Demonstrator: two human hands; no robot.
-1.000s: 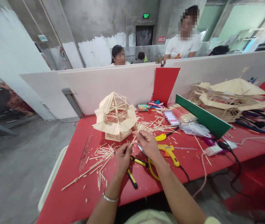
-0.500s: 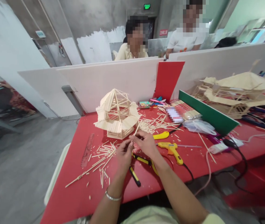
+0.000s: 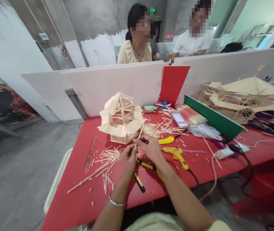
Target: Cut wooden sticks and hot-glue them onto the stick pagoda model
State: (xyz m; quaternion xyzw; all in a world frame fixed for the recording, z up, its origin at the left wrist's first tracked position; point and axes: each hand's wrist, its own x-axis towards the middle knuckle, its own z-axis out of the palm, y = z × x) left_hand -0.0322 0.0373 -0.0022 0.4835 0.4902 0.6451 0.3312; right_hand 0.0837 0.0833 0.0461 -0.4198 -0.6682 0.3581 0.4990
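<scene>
Both hands meet at a thin wooden stick [image 3: 141,131] just in front of a stick-built pavilion model [image 3: 122,120]. My left hand [image 3: 128,156] pinches the stick's lower end. With fingers closed round it higher up, my right hand [image 3: 150,147] holds the same stick, which points up and slightly right. The model stands upright, its lower roof covered with sticks and part of its upper frame bare. Loose cut sticks [image 3: 111,157] lie left of my left hand. Close to my right hand are a yellow glue gun [image 3: 177,155] and yellow-black pliers [image 3: 147,164].
The red table [image 3: 79,205] also bears a clear ruler [image 3: 90,155], a black-yellow cutter [image 3: 139,182], a yellow-handled tool [image 3: 167,140], a stick pile [image 3: 156,130], a plastic bag [image 3: 205,131] and a green board [image 3: 211,117]. Another model [image 3: 243,96] stands right. Two people sit beyond the white partition [image 3: 115,83].
A person beyond the partition sits higher and nearer upright. My hands and the stick between them have barely moved; the view has shifted slightly.
</scene>
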